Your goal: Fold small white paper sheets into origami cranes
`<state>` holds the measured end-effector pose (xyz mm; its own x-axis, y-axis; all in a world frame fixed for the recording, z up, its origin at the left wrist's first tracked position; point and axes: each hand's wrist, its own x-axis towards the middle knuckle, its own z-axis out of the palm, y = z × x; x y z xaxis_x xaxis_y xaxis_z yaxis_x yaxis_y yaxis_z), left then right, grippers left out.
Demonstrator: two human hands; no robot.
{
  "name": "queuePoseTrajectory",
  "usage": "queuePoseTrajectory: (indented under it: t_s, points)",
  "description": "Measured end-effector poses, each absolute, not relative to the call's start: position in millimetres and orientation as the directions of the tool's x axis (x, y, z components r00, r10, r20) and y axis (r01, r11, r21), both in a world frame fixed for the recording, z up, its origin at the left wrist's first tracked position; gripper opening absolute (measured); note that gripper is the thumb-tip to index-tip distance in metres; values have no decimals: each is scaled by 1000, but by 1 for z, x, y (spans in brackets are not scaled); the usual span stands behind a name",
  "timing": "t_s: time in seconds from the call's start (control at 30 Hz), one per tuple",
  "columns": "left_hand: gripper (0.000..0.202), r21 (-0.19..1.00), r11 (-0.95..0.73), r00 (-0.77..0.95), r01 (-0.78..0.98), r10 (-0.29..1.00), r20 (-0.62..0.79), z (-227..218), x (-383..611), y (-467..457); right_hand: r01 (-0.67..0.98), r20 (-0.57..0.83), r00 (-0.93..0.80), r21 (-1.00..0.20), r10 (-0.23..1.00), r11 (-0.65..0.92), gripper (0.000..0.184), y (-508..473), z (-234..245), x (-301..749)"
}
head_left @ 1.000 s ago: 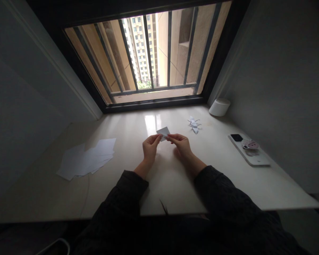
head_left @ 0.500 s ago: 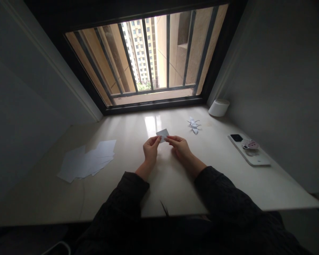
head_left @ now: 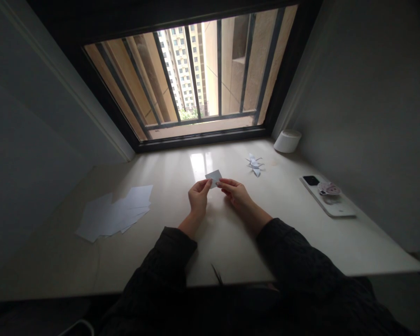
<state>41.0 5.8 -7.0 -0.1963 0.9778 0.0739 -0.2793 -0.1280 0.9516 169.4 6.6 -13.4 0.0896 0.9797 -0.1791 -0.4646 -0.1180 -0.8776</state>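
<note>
A small folded square of white paper (head_left: 214,175) is held up between my two hands, one corner pointing away from me. My left hand (head_left: 198,195) pinches its near left edge between thumb and forefinger. On the near right edge, the thumb and fingertips of my right hand (head_left: 237,192) are closed on the same paper. Beyond my right hand, folded white paper cranes (head_left: 254,164) lie close together on the pale surface; their exact number is hard to make out.
Loose white paper sheets (head_left: 117,212) lie overlapping at the left. To the right is a white phone (head_left: 331,200) with a round grip on its back. A white cylindrical object (head_left: 287,141) stands in the far right corner, beside the barred window (head_left: 196,74).
</note>
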Motion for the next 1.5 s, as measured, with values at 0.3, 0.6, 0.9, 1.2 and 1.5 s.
queuePoseTrajectory:
  t_s: [0.3, 0.6, 0.9, 1.2, 1.5]
  points:
    - [30, 949, -108, -155, -297, 986, 63, -7, 40, 7, -487, -187, 68, -863, 980, -131, 34, 9, -16, 174]
    - [42, 950, -79, -168, -301, 985, 29, -6, 39, 7, -495, -212, 90, -857, 973, -141, 34, 11, -14, 176]
    - [68, 980, -101, -16, -171, 995, 99, -5, 33, 7, -350, -65, 132, -937, 989, -15, 27, 10, -13, 181]
    - [58, 982, 20, -7, -186, 1000, -21, -8, 33, 12, -299, -3, 116, -954, 993, 32, 29, 12, -16, 182]
    - [44, 969, 65, 5, -238, 998, -66, -7, 34, 9, -296, 35, 121, -953, 992, 70, 34, 11, -15, 180]
